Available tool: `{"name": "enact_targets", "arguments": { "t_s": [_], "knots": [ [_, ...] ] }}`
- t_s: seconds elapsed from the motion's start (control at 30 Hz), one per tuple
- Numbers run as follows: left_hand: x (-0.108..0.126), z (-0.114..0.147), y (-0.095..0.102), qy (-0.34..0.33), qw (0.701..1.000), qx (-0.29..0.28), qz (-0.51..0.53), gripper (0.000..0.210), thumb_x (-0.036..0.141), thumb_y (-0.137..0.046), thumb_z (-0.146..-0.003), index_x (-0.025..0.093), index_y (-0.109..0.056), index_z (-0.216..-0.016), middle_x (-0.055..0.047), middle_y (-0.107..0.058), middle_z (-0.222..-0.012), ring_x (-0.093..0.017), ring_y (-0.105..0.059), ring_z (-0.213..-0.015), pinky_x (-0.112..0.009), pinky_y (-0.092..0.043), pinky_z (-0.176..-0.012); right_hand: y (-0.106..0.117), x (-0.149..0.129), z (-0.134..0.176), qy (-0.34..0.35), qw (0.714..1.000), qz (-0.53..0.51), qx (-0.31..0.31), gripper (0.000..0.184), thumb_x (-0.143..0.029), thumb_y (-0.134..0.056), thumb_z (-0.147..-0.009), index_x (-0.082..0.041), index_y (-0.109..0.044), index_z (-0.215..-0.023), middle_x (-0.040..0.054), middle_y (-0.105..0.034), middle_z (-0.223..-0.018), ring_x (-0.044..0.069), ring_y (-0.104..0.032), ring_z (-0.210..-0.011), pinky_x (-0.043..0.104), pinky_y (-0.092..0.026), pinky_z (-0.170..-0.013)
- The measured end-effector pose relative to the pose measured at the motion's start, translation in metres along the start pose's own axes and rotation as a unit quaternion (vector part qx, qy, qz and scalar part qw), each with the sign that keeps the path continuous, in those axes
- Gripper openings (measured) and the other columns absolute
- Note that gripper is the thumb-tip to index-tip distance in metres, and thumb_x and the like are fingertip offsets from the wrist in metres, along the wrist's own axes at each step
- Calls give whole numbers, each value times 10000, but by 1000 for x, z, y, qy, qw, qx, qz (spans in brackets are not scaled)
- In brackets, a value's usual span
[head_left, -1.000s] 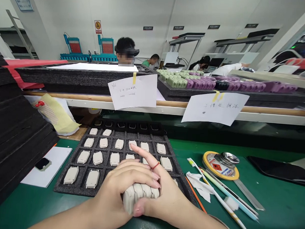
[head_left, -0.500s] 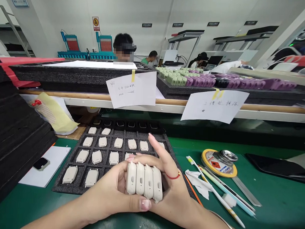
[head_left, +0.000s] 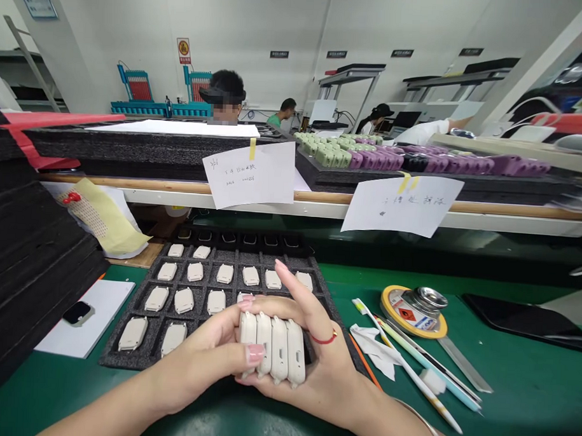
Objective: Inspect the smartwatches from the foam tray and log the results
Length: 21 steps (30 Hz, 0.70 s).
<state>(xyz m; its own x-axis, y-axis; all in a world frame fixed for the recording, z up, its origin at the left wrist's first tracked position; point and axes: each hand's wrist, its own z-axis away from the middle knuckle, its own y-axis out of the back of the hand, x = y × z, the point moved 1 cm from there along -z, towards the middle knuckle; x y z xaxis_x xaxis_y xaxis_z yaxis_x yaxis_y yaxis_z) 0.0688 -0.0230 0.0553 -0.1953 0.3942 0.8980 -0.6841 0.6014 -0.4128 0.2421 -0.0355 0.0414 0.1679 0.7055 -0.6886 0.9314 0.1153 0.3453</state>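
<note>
A row of several off-white watch cases [head_left: 279,354] stands on edge, pressed side by side between my two hands, small slots in their narrow sides towards me. My left hand [head_left: 204,358] grips the left end, its thumb lying across the nearer sides of the leftmost cases. My right hand [head_left: 328,378] wraps the right end and underside, with one finger pointing up and away. Behind and left of them lies a black foam tray [head_left: 112,355] whose pockets hold more cases, such as this watch case [head_left: 133,334]. My hands cover the tray's near right part.
At right lie a toothbrush [head_left: 421,381], a white tissue [head_left: 373,349], a metal ruler [head_left: 467,365] and a round metal-topped container [head_left: 431,299] by yellow tape. A watch [head_left: 76,312] rests on white paper at left. Stacked black foam [head_left: 31,285] borders the left; a shelf [head_left: 320,207] crosses ahead.
My left thumb has moved up and left, from under the row onto the faces of the leftmost cases. The row has shifted slightly left and tilted a little. The view has turned slightly.
</note>
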Motion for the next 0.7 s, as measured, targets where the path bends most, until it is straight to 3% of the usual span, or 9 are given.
{"name": "enact_targets", "arguments": {
  "t_s": [0.27, 0.47, 0.7],
  "knots": [
    [-6, -2, 3, -10, 999, 19, -42, 336, 362, -722, -826, 203, -627, -1107, 5, -580, -883, -124, -539, -785, -243, -441, -724, -3, 2, -1, 25, 999, 28, -1, 1033, -267, -801, -790, -269, -124, -1571, 63, -715, -1181, 242, -667, -1155, 387, -507, -1061],
    [-6, -2, -1, -4, 993, 72, -95, 322, 347, -721, -820, 195, -618, -1084, -30, -629, -981, -196, -592, -959, -296, -490, -820, -5, 3, -1, 28, 999, 26, -5, 994, -240, -769, -804, -272, -133, -1566, 47, -716, -1181, 209, -668, -1149, 365, -498, -1070],
    [-15, -4, -1, -51, 984, 91, -143, 471, 383, -719, -826, 225, -569, -1244, -62, -642, -1195, -253, -574, -1157, -357, -477, -972, -7, 5, -1, 47, 998, 51, -7, 965, -141, -706, -788, -242, -145, -1566, 76, -703, -1219, 227, -668, -1147, 399, -511, -1056]
  ]
}}
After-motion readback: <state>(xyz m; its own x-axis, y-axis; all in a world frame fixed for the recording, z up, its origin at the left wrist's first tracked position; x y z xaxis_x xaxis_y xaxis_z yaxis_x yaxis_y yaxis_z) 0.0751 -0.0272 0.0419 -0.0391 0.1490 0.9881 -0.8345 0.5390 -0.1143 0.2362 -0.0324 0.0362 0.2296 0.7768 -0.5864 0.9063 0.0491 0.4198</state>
